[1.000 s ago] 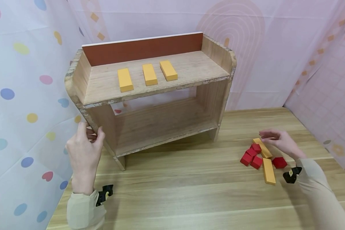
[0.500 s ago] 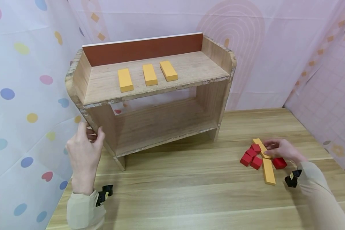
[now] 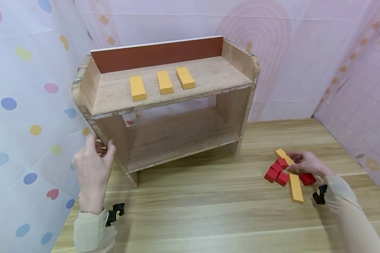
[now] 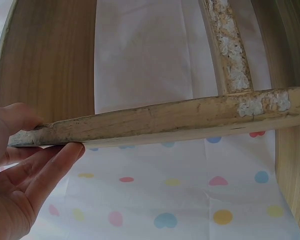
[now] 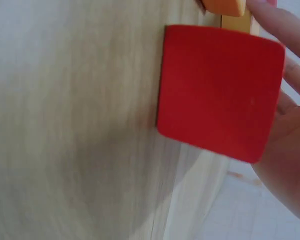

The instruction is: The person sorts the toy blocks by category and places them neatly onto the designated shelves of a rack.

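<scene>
My left hand [image 3: 93, 168] grips the front edge of the left side panel of a small wooden shelf [image 3: 215, 70]. In the left wrist view, its thumb lies on one face of the panel edge [image 4: 140, 122] and the fingers on the other. On the right, my right hand [image 3: 311, 163] pinches a yellow block [image 3: 281, 154] lying low at the table. Part of that block is hidden by the fingers. Several red cubes [image 3: 282, 178] cluster beside it. A second yellow block [image 3: 296, 188] lies nearer me, with a lone red cube [image 3: 308, 179] under the right wrist.
Three yellow blocks lie apart on the shelf's top board: left [image 3: 138, 88], middle [image 3: 165, 82] and right [image 3: 185, 77]. A lower board [image 3: 177, 140] spans beneath. Patterned cloth [image 3: 35, 88] hangs at the left, back and right of the wooden table [image 3: 193, 218].
My right hand has come down onto the far yellow block and taken hold of it. The block has shifted slightly away and left, parting from the nearer one. My left hand stays put.
</scene>
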The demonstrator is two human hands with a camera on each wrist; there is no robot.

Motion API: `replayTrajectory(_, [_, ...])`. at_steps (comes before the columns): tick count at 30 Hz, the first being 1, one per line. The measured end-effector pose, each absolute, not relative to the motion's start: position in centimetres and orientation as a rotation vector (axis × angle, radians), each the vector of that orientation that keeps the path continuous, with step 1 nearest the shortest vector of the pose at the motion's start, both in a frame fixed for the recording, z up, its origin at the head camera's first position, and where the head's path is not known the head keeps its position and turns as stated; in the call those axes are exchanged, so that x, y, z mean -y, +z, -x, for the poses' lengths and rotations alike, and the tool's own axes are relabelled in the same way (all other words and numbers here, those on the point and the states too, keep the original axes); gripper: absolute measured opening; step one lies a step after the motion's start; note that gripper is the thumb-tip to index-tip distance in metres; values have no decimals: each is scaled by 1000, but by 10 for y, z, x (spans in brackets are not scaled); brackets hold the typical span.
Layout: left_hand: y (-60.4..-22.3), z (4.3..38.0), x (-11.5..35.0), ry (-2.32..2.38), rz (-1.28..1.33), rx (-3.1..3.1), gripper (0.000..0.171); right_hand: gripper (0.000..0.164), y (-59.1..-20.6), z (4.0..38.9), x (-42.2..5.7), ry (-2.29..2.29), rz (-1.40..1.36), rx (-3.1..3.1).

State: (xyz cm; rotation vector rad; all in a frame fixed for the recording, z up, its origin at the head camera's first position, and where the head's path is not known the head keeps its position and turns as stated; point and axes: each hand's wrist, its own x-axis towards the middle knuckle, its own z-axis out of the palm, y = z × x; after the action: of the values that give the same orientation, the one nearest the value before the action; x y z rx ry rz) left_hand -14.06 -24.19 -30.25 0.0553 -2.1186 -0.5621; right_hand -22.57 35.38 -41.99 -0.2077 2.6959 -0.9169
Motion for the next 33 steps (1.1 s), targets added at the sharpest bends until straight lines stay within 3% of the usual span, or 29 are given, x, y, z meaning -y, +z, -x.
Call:
replayTrajectory(17, [-302, 140, 242, -573, -56, 2129, 19, 48, -415, 223, -349, -945, 188, -2839])
replayTrajectory(33, [-303, 140, 242, -568, -56, 2133, 20, 42, -380, 228, -325, -1004, 454, -3080])
